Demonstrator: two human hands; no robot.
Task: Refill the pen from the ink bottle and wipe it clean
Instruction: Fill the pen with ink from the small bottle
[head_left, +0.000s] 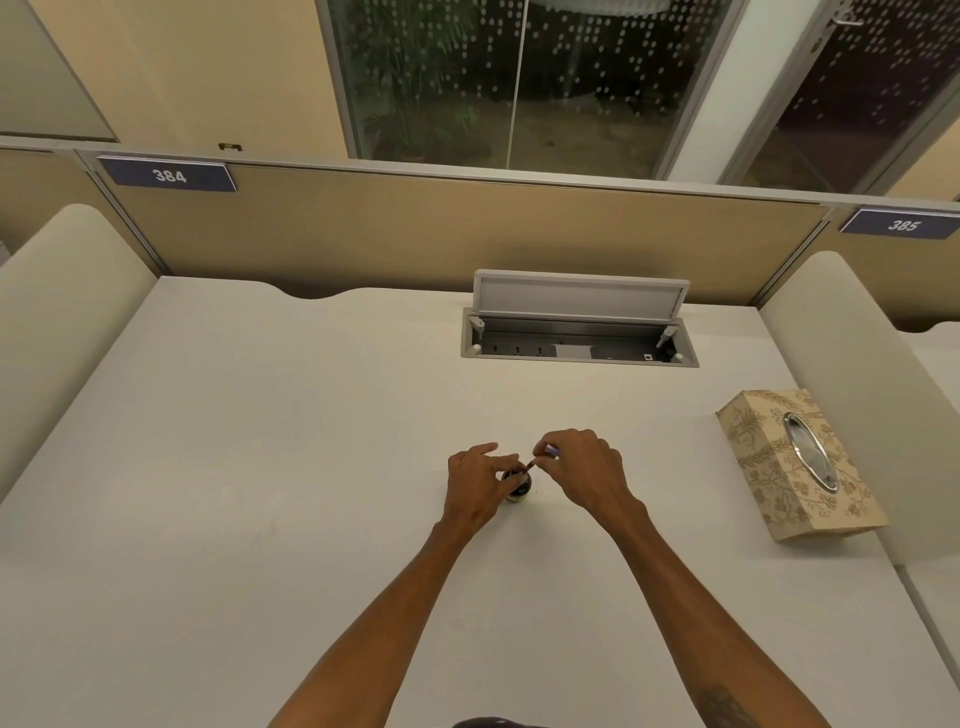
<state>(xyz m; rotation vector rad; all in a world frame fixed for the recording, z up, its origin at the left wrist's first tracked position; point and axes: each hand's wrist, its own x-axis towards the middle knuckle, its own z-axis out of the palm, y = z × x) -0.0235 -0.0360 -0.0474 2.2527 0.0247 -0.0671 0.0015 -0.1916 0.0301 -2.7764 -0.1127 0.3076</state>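
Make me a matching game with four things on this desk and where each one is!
Things:
1. ink bottle
2. pen
3. tissue box
4. socket box

Places:
A. set into the desk at the back, lid up
B. steadied by the left hand
C. near the desk's right edge
D. pinched in the right hand, tip at the bottle's mouth

Pairs: 1-B, 2-D, 3-C, 4-A
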